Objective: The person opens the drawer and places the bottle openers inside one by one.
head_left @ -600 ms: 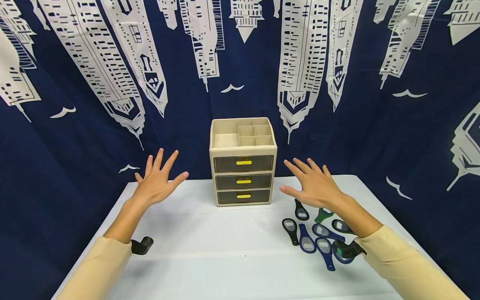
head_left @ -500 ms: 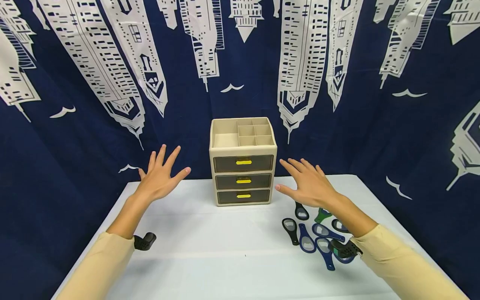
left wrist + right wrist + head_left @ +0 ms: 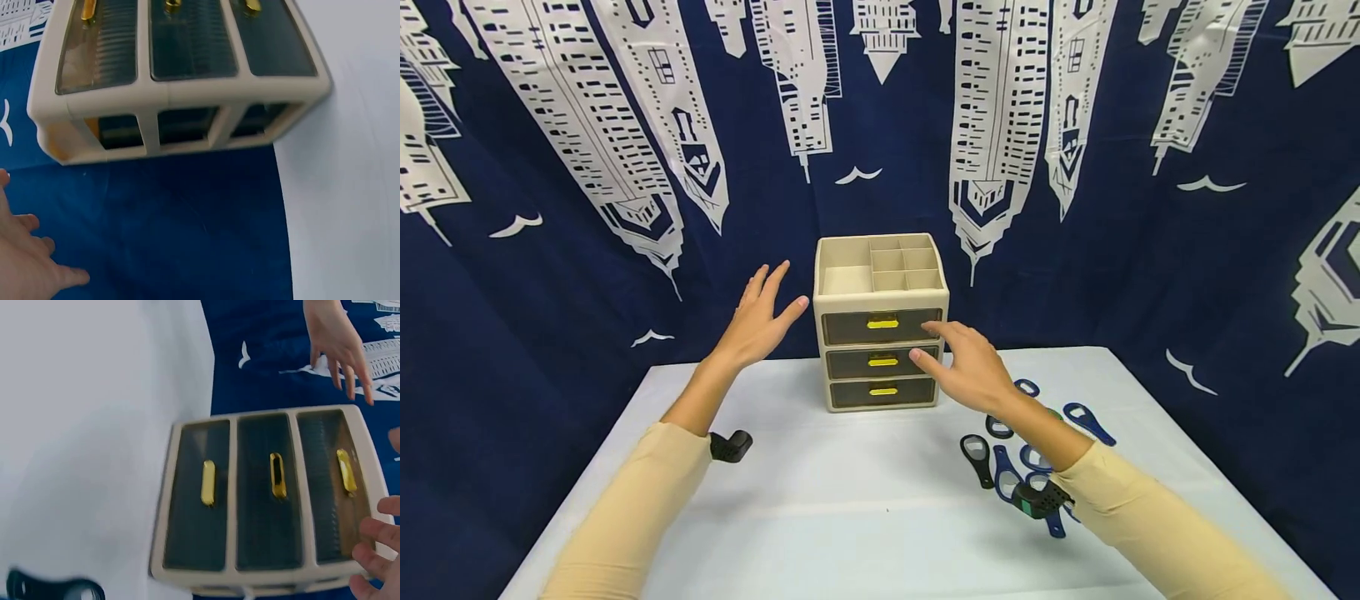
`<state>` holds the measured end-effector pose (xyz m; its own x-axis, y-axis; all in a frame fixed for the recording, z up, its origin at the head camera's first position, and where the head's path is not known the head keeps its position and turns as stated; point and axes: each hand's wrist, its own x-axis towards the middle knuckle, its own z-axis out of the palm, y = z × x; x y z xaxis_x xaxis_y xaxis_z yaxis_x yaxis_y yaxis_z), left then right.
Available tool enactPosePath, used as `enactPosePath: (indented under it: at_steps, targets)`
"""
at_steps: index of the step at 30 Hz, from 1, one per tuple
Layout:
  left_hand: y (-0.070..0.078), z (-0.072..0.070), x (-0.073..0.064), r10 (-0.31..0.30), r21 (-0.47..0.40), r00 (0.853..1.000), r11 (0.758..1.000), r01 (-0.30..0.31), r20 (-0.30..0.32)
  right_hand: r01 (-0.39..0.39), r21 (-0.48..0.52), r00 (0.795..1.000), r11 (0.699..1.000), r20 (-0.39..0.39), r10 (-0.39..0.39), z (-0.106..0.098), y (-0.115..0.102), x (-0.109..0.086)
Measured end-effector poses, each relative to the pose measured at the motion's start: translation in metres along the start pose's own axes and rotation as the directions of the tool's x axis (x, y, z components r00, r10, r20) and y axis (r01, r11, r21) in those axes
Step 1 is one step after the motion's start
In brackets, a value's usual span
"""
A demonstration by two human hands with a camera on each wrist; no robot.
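Note:
A cream desktop organizer (image 3: 880,302) with three dark-fronted drawers and yellow handles stands at the back of the table in the head view. All its drawers look closed. My left hand (image 3: 756,331) is raised at its left, fingers extended and apart from it. Reaching in from the other side, my right hand (image 3: 976,372) overlaps the right end of the upper drawers, holding nothing. In the right wrist view, fingers (image 3: 377,532) of that hand are close by the top drawer (image 3: 331,506). The left wrist view shows the organizer's side (image 3: 153,128) beyond my left hand (image 3: 28,262).
Several magnifying glasses with black, blue and green frames lie on the right of the table, such as a black magnifying glass (image 3: 986,477) and a blue magnifying glass (image 3: 1094,427). My right forearm partly covers them. A navy skyline-print cloth (image 3: 760,208) hangs behind the white table (image 3: 820,542).
Both hands have moved inward toward the organizer, the left one rightward and up, the right one leftward until it overlaps the drawers. Magnifying glasses formerly behind the right arm now show.

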<state>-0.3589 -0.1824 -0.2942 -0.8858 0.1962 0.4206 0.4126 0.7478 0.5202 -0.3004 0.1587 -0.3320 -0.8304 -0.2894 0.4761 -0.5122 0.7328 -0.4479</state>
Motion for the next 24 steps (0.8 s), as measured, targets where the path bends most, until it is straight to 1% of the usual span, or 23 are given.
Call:
enactPosePath:
  at_steps: [3, 6, 10, 12, 13, 14, 16, 17, 19, 21, 24]
  targets:
    - [0.004, 0.006, 0.013, 0.014, -0.1, 1.0, 0.995, -0.017, -0.026, -0.031, 0.129, 0.999, 0.991, -0.012, 0.033, 0.013, -0.005, 0.006]
    - [0.009, 0.01, 0.024, 0.0, -0.193, 0.999, 0.981, -0.009, -0.044, -0.078, 0.242, 0.997, 0.967, -0.006, 0.082, 0.027, -0.01, 0.011]
    - [0.013, 0.017, 0.036, -0.05, -0.282, 0.998, 0.958, 0.04, -0.029, -0.147, 0.337, 0.989, 0.93, 0.028, 0.146, 0.046, -0.018, 0.017]
    - [0.015, 0.019, 0.041, -0.078, -0.333, 0.997, 0.94, 0.072, -0.004, -0.191, 0.379, 0.981, 0.906, 0.049, 0.186, 0.056, -0.022, 0.02]
    - [0.015, 0.02, 0.043, -0.091, -0.36, 0.996, 0.929, 0.088, 0.01, -0.218, 0.406, 0.975, 0.888, 0.061, 0.211, 0.06, -0.023, 0.022]
    - [0.016, 0.022, 0.046, -0.101, -0.393, 0.995, 0.914, 0.103, 0.025, -0.246, 0.44, 0.968, 0.863, 0.076, 0.237, 0.064, -0.024, 0.023]
    - [0.016, 0.024, 0.049, -0.114, -0.459, 0.992, 0.879, 0.127, 0.057, -0.308, 0.531, 0.949, 0.79, 0.111, 0.296, 0.071, -0.026, 0.027]
    - [0.016, 0.026, 0.05, -0.116, -0.493, 0.991, 0.859, 0.135, 0.07, -0.332, 0.576, 0.939, 0.747, 0.128, 0.318, 0.074, -0.027, 0.029]
    - [0.016, 0.029, 0.052, -0.112, -0.553, 0.99, 0.82, 0.143, 0.09, -0.37, 0.664, 0.919, 0.65, 0.157, 0.362, 0.078, -0.028, 0.033]
    - [0.015, 0.033, 0.053, -0.093, -0.624, 0.99, 0.769, 0.14, 0.108, -0.384, 0.736, 0.901, 0.557, 0.168, 0.4, 0.081, -0.029, 0.037]
    - [0.012, 0.038, 0.054, -0.067, -0.706, 0.99, 0.696, 0.133, 0.12, -0.374, 0.816, 0.876, 0.441, 0.155, 0.456, 0.085, -0.03, 0.042]
